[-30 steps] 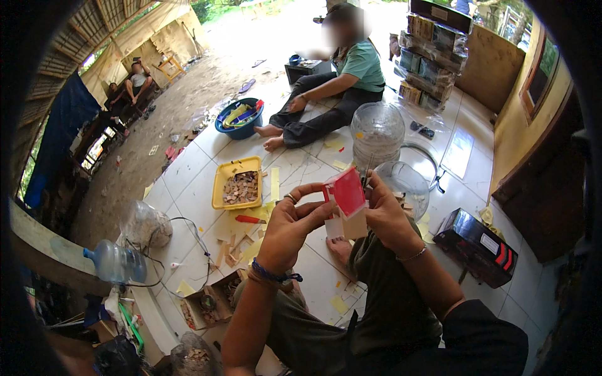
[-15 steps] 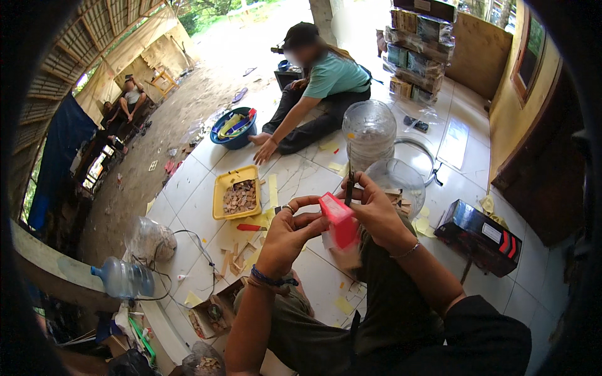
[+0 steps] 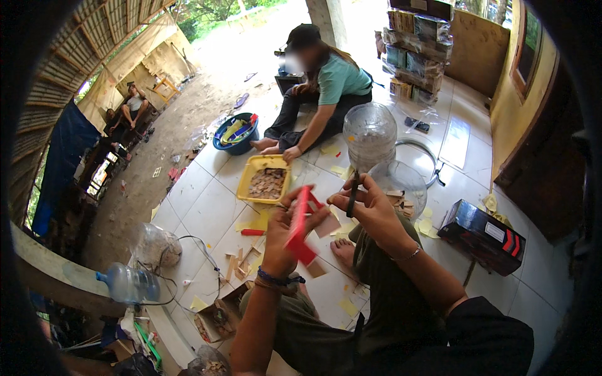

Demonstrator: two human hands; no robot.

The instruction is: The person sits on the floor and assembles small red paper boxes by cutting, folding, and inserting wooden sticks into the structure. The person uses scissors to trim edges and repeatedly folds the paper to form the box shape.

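Observation:
My left hand [image 3: 279,243] grips a small red box [image 3: 303,249] with open gaps in its sides. It is tilted, and pale brown flaps or pieces show beside it, blurred by motion. To its right, my right hand [image 3: 377,212] pinches a slim dark tool [image 3: 352,195] held upright; its exact kind is unclear. The two hands are apart. Beyond them, a yellow tray [image 3: 243,185] holds many small brown pieces. A co-worker's hand [image 3: 291,155] touches the tray's far right corner.
A co-worker [image 3: 342,81] sits ahead beside a blue basin [image 3: 238,149]. Clear plastic containers [image 3: 370,135] stand right of centre. A black box [image 3: 480,235] lies at right. Wood strips [image 3: 237,263] and yellow paper scraps litter the tiles. A water bottle [image 3: 128,282] lies left.
The red box has turned and moved left and down with my left hand, away from my right hand. The yellow tray has shifted right and farther away, with the co-worker's hand now on it.

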